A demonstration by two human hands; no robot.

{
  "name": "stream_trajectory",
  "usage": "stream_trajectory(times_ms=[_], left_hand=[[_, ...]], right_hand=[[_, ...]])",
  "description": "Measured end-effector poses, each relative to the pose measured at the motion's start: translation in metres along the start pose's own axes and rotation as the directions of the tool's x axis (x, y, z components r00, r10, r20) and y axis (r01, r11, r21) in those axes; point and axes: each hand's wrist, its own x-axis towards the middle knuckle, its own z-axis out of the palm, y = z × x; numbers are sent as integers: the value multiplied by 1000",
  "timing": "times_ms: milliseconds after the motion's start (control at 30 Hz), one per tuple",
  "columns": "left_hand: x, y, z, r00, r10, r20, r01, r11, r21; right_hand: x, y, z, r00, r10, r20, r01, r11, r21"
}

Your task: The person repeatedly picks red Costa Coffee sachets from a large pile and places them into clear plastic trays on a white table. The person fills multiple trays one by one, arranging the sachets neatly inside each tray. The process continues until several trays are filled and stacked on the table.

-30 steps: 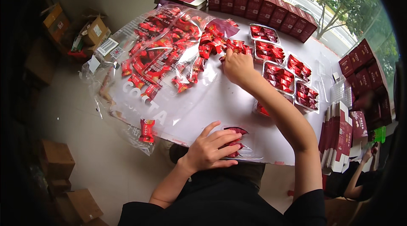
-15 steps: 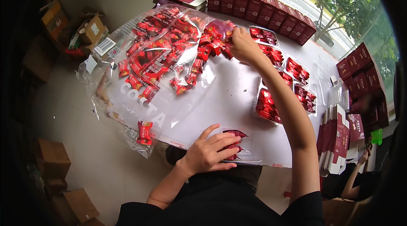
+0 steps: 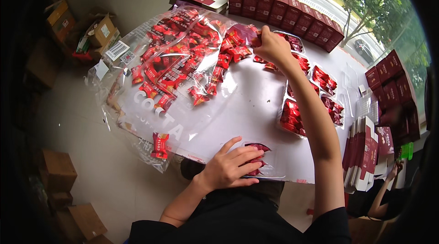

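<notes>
My left hand (image 3: 232, 163) lies with its fingers stretched out over dark red wrapped packets (image 3: 257, 147) in a clear plastic tray (image 3: 270, 169) at the table's front edge. Farther off, my right hand (image 3: 274, 48) reaches to the far side of the table, fingers pinched together. Something dark shows at its fingertips, too small to make out. Beside it, red wrapped packets (image 3: 238, 53) spill from the mouth of a large clear plastic bag (image 3: 183, 125) full of them. A few loose red packets (image 3: 270, 66) lie just under my right wrist.
Filled trays (image 3: 292, 115) of red and dark red packets stand right of centre, partly behind my right forearm. Maroon boxes (image 3: 283, 13) line the window side. Flattened cartons (image 3: 361, 154) lean at the right, near another person's arm (image 3: 382, 193). Cardboard boxes (image 3: 58, 170) sit on the floor.
My right hand has shifted slightly to the right, away from the pile, and loose packets now show under its wrist. My left hand stays on the tray. The whole view has moved a little.
</notes>
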Motion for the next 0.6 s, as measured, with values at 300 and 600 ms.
stream_trajectory(times_ms=[300, 600], left_hand=[[1, 0, 0, 1000, 1, -1, -1, 1000, 0], [0, 0, -1, 1000, -3, 2, 3, 1000, -4]], right_hand=[[18, -29, 40, 997, 8, 79, -13, 998, 64], [10, -33, 56, 997, -69, -44, 75, 987, 144]])
